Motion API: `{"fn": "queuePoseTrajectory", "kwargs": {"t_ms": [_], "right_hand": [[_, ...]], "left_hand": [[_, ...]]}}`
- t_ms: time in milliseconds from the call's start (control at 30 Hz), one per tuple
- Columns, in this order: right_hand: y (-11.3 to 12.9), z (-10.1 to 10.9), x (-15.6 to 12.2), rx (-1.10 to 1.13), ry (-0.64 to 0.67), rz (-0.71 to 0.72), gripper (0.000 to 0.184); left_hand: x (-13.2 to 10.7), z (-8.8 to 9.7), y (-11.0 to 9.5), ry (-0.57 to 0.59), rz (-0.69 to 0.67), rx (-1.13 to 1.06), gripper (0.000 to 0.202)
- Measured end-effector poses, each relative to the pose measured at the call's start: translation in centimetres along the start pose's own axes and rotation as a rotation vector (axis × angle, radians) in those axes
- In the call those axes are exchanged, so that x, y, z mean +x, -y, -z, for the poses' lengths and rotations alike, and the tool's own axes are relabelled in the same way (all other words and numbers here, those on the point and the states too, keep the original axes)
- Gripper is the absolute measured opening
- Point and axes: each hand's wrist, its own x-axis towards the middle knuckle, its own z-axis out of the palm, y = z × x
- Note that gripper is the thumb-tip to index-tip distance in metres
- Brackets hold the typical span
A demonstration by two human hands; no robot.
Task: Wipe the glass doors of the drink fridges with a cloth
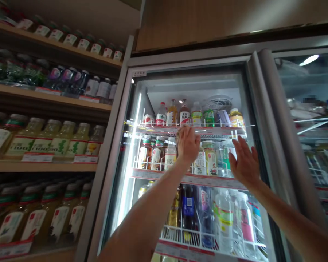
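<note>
My left hand (189, 145) is raised in front of the fridge's glass door (192, 85), near its upper wire shelf. Its fingers are curled together, and what they hold, if anything, I cannot make out. To the right, my right hand (244, 160) is up with fingers stretched and apart, holding nothing, close to the glass. Whether its palm touches the pane I cannot tell. Behind the glass stand bottled drinks: a red-brown bottle (184, 113) and a green bottle (208, 115) above, with dark cola-like bottles (188, 205) below.
Wooden shelves (43, 166) with rows of juice bottles (67, 137) rise on the left. The door's metal handle edge (273, 120) runs down the right side, beside a second glass-fronted fridge (314, 127). A wooden panel (221, 23) is overhead.
</note>
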Motion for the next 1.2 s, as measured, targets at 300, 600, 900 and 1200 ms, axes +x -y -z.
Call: {"fn": "queuePoseTrajectory", "kwargs": {"t_ms": [300,600,900,1200], "right_hand": [[-1.4,0.4,0.7,0.001,0.029,-0.072,0.053],[0.2,-0.3,1.4,0.005,0.116,-0.034,0.059],[1.3,-0.6,0.9,-0.005,0.093,-0.114,0.062],[1.9,-0.6,0.4,-0.016,0.049,-0.112,0.062]], "left_hand": [[1.7,4.8,10.0,0.047,0.171,0.193,0.043],[-3.6,0.8,2.1,0.265,-0.263,0.144,0.043],[-2.6,7.3,12.7,-0.126,0.306,0.284,0.043],[-2.7,6.6,11.1,0.130,0.020,0.197,0.042]]}}
